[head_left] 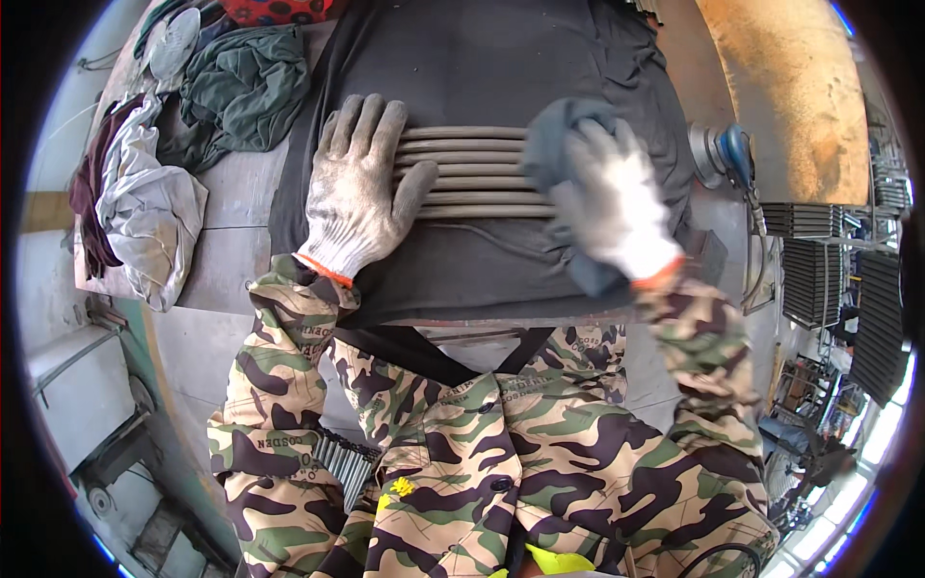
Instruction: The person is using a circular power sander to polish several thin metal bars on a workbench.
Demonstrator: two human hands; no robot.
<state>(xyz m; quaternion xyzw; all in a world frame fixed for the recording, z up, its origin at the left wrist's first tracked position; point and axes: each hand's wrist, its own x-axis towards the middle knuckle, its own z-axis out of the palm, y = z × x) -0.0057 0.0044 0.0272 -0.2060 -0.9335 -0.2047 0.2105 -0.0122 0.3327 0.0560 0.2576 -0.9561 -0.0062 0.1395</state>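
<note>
Several parallel grey-brown metal rods (470, 176) lie crosswise on a dark cloth (487, 58) spread over the work table. My left hand (356, 183), in a soiled white glove, lies over their left ends, fingers extended and thumb apart. At the right ends, my right hand (612, 193), gloved and blurred by motion, holds a bunched blue-grey rag (551, 144) against the rods. The rag hides the rods' right ends and some of my fingers.
Green cloth (231, 87) and white and maroon fabrics (154, 222) are heaped at left, near a red item (275, 8). A blue-handled power tool (727, 154) with a hose sits at right. Beyond are a rusty tan board (790, 87) and dark slatted stacks (809, 289).
</note>
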